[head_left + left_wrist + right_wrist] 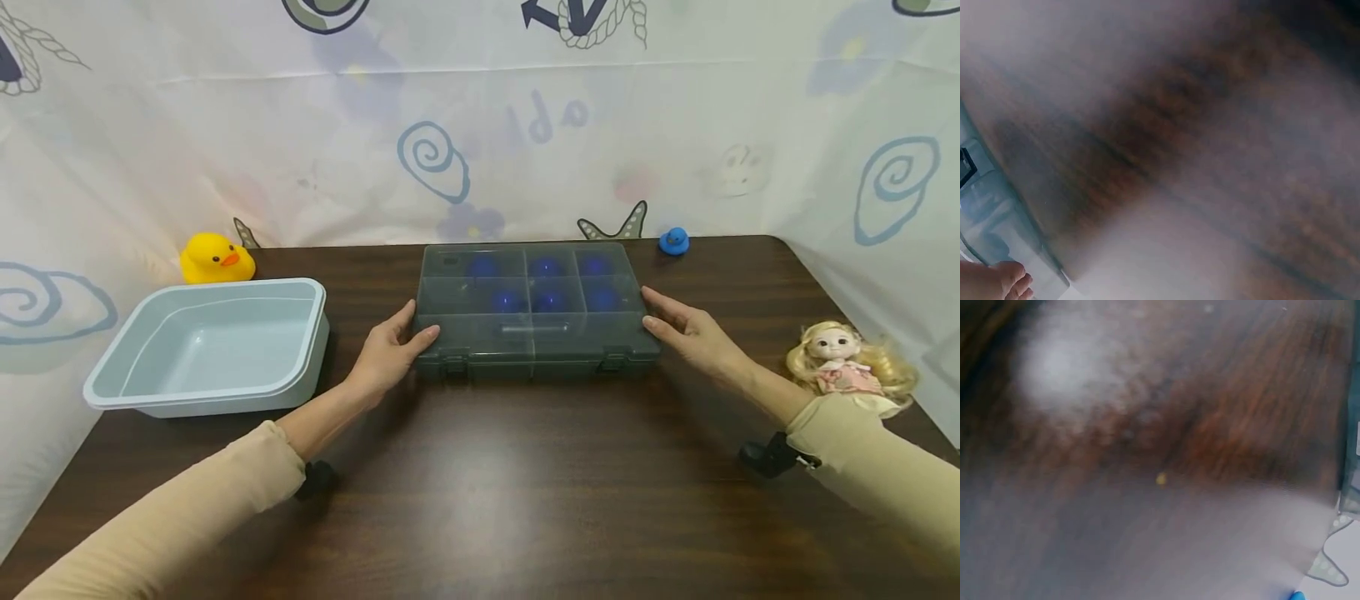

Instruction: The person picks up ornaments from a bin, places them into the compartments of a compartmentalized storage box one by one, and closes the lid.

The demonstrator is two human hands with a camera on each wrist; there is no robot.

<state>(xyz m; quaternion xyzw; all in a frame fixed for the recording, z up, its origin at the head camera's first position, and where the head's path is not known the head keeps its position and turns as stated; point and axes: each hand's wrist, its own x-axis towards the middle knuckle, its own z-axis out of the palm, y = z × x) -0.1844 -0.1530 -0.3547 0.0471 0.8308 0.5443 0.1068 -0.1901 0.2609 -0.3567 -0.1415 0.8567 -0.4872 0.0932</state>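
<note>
A dark translucent compartment box [480,333] lies flat on the table with its lid down and two latches along the front. Through the lid, blue round things [550,301] show in several compartments. My left hand [386,354] grips the box's left side, its thumb over the lid's edge. At the opposite side, my right hand [697,333] holds the box between thumb and fingers. The left wrist view catches fingertips [1013,278] against the box [997,212]. Only a strip of the box [1351,494] appears in the right wrist view, where the hand is out of sight.
To the left stands a light blue plastic basin [202,396], with a yellow rubber duck [213,260] behind it. A small blue duck [674,242] sits at the table's back edge. On the right lies a blond doll [847,371]. Printed cloth [510,150] hangs behind the brown table [480,500].
</note>
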